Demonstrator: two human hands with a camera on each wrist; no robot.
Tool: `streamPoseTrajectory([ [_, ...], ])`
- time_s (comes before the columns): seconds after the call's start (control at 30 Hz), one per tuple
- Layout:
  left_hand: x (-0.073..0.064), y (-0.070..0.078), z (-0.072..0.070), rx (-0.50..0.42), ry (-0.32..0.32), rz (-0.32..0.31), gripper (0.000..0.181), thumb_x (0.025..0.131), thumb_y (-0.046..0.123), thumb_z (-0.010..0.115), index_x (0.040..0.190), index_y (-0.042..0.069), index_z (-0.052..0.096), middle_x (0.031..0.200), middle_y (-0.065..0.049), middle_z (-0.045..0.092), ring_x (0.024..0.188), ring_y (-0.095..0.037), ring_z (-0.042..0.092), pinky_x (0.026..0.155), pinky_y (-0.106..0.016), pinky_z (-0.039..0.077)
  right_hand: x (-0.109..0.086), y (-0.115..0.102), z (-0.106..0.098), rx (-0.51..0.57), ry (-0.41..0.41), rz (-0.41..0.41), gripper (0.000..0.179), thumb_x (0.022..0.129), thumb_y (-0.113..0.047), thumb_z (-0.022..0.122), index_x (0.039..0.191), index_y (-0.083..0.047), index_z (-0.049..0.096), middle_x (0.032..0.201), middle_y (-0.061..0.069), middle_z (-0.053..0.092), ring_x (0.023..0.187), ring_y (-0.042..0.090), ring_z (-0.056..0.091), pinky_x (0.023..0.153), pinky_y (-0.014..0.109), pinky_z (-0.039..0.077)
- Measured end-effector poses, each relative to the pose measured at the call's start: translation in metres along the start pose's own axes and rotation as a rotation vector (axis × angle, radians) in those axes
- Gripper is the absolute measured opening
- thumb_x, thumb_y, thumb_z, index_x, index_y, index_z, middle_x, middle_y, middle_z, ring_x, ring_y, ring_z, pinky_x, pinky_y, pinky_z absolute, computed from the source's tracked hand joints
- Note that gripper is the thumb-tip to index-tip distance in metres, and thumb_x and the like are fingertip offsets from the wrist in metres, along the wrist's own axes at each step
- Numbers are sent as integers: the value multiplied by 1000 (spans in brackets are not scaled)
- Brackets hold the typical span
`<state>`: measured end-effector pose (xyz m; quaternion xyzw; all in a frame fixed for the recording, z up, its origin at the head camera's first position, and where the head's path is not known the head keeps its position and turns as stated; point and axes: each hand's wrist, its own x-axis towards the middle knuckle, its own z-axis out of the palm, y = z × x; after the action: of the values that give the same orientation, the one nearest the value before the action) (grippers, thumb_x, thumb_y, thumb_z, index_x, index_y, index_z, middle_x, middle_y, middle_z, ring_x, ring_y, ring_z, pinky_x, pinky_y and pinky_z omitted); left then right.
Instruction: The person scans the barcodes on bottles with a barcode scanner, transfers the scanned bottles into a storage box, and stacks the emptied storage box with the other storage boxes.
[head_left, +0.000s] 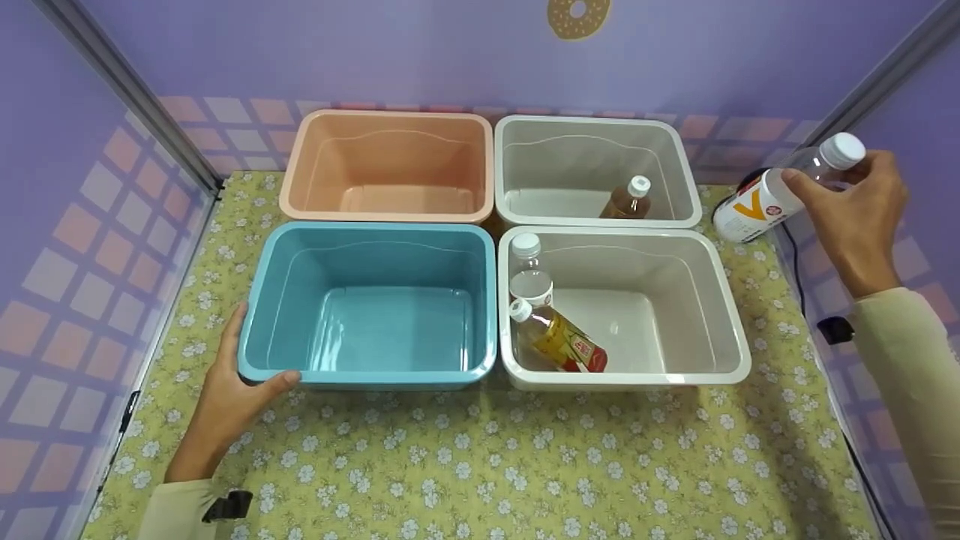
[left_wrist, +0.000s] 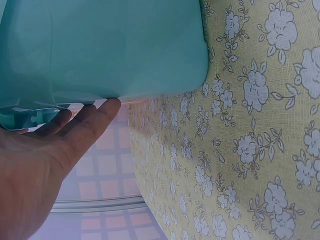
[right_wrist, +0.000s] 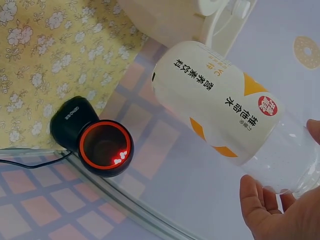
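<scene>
White-labelled bottle [head_left: 763,204], tilted, is over the counter's [head_left: 465,472] far right corner; toward the left edge, the left hand [head_left: 236,394], fingers straight, thumb set wide, touches the blue bin [head_left: 382,378] at its near left corner. Right hand [head_left: 862,217] pinches the bottle's clear upper part between fingers and thumb. Judged light, smooth, thin-walled, apt to dent if squeezed; best held there, below the white cap [head_left: 842,150].
</scene>
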<state>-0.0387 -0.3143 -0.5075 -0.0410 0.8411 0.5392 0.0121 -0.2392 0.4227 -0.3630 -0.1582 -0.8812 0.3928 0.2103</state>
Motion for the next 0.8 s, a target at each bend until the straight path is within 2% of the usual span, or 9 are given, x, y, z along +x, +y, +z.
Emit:
streamPoseTrajectory([
  [0.2,-1,1,0,-10,0,8,121,96,17,86,178,38,-1,179,-28,14,147,-61,42,89,-13,51,-1,-3,2,33,13,-29,47,89,-35,94,116,-28,57,107,-16,60,95,-3,60,86,16,50],
  [0.47,0,0,0,-37,-1,9,122,95,15,86,178,39,0,178,-30,15,144,-59,45,87,-16,55,-3,-9,3,52,14,-51,47,88,-34,95,115,-26,57,107,-15,61,96,-3,62,86,15,52],
  [0.7,1,-2,-1,-8,-3,-10,123,95,18,87,178,42,-1,181,-25,8,149,-64,38,88,-17,54,-4,-14,5,62,10,-61,47,89,-33,94,118,-24,58,109,-14,61,98,-1,62,86,16,52],
  [0.77,0,-2,-1,-2,-6,-18,123,95,19,87,177,43,-1,181,-24,7,150,-64,37,92,-22,55,-5,-15,6,61,8,-63,48,89,-34,94,119,-24,58,109,-15,61,98,-2,62,87,16,52],
  [0.8,0,-2,-1,-2,-9,-23,123,95,19,87,177,44,-2,181,-24,7,150,-64,37,95,-28,57,-5,-16,6,60,9,-65,49,89,-34,94,120,-24,58,109,-15,61,97,-2,62,87,17,52],
])
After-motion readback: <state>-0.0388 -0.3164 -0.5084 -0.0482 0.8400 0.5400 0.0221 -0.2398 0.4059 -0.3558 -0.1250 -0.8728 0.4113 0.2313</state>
